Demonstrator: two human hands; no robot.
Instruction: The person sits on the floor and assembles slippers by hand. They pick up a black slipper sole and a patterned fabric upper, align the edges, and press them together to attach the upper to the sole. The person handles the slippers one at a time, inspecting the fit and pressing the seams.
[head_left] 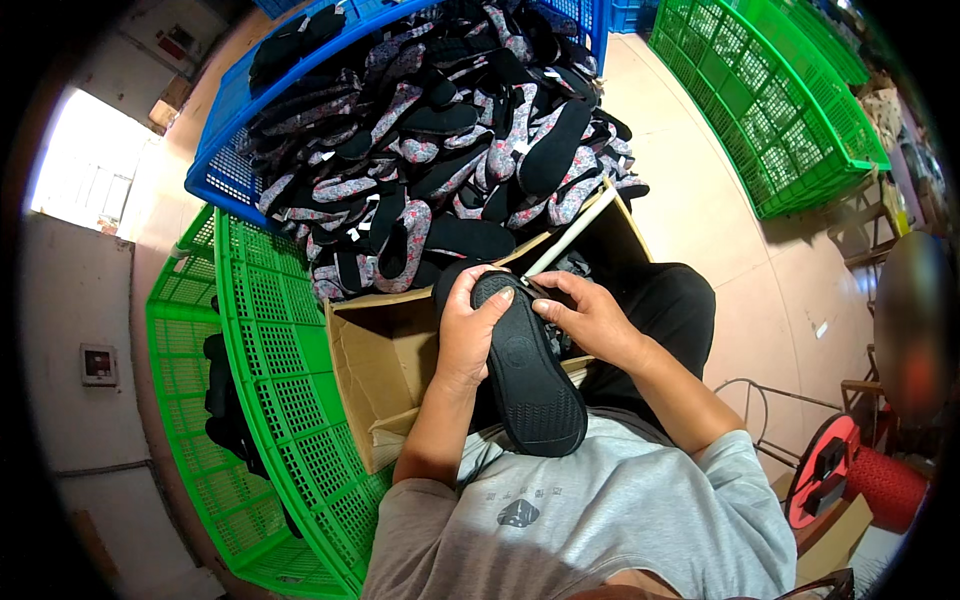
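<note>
A black-soled shoe (531, 372) lies sole up in front of my body, its heel end against my grey shirt. My left hand (468, 330) grips its far end, thumb on the sole and fingers around the edge. My right hand (590, 317) pinches the right edge near that same end, thumb on the sole and index finger bent over the rim. A pale rod-like strip (572, 233) runs away from just beyond the right fingertips; whether they touch it I cannot tell. The shoe's upper is mostly hidden beneath the sole.
A heap of floral and black shoe pieces (440, 150) fills a blue crate (222, 160) ahead. An open cardboard box (375, 350) stands before me. Green crates (290, 400) are at left, another green crate (760, 110) far right. A red spool-like object (885, 490) sits at lower right.
</note>
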